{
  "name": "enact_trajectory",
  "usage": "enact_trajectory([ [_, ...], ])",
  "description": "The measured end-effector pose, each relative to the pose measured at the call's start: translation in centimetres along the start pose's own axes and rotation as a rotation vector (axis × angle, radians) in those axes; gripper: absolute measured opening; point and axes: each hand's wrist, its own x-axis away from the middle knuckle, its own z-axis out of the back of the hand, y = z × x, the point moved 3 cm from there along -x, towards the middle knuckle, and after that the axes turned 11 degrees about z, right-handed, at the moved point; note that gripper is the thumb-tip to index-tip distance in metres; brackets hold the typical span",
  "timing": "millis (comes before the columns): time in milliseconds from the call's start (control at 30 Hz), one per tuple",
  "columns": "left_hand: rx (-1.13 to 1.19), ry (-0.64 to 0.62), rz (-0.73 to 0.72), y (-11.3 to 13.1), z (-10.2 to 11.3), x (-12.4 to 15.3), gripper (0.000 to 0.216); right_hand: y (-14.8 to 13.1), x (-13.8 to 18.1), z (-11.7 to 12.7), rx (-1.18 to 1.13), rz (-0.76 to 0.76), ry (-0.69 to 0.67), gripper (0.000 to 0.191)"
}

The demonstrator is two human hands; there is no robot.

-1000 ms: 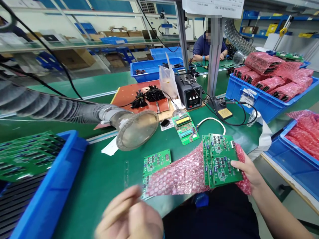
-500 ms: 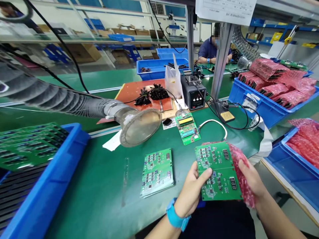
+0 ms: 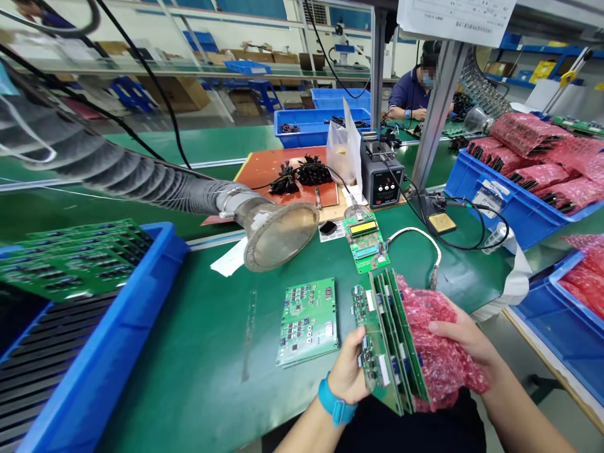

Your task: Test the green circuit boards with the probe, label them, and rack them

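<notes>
Near the bench's front edge, my left hand (image 3: 349,372), with a blue wrist strap (image 3: 336,402), is closed on the left side of several green circuit boards (image 3: 387,352). The boards stand on edge, fanned slightly apart, so their components and white connectors show between them. My right hand (image 3: 465,336) grips crumpled pink bubble wrap (image 3: 438,371) against the right side of the boards. Some of its fingers are hidden behind the wrap. Left of my hands, a low stack of circuit boards (image 3: 309,321) lies flat on the green mat (image 3: 202,358).
A blue bin (image 3: 141,314) with upright boards stands at left. The fume hose nozzle (image 3: 282,236) hangs over the mat. Behind my hands lie a small display board (image 3: 365,242) and a soldering station (image 3: 382,179). Blue bins (image 3: 500,195) with pink-wrapped packs stand at right; a co-worker (image 3: 410,94) sits beyond.
The boards have turned from face-up to edge-on and now fan apart. The bubble wrap shows more at their right, with my right hand on it. The view has shifted slightly left.
</notes>
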Motion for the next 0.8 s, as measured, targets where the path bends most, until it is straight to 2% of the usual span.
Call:
enact_trajectory([
  [67,0.011,-0.017,0.024,-0.3,1.1,0.2,0.023,-1.2,-0.1,0.4,0.109,0.054,0.022,0.042],
  [167,0.019,-0.037,0.06,-0.7,2.3,0.5,0.024,-3.0,-0.3,0.1,0.406,0.318,0.058,0.031],
  [300,0.022,-0.054,0.093,-0.8,3.2,1.2,0.023,-4.9,-1.0,-1.5,0.844,0.753,-0.156,0.032],
  [367,0.014,-0.058,0.105,-0.7,3.3,1.8,0.02,-5.7,-1.6,-1.8,0.974,0.88,-0.177,0.027],
  [433,0.01,-0.059,0.108,-0.7,3.2,2.3,0.022,-6.1,-2.1,-2.0,1.0,0.914,-0.152,0.025],
  [500,0.018,-0.052,0.097,-0.6,3.0,2.7,0.025,-5.8,-2.3,-2.3,0.948,0.878,-0.188,0.029],
  [633,0.042,-0.004,0.047,0.1,2.6,2.7,0.019,-3.7,-2.1,-3.0,0.801,0.806,-0.268,0.033],
  [700,0.052,0.033,0.026,0.5,2.4,2.7,0.015,-2.6,-2.3,-2.4,0.723,0.813,-0.23,0.029],
  [800,0.08,0.086,0.024,0.9,1.9,2.5,0.018,-1.2,-2.7,-0.2,0.643,0.769,-0.141,0.02],
])
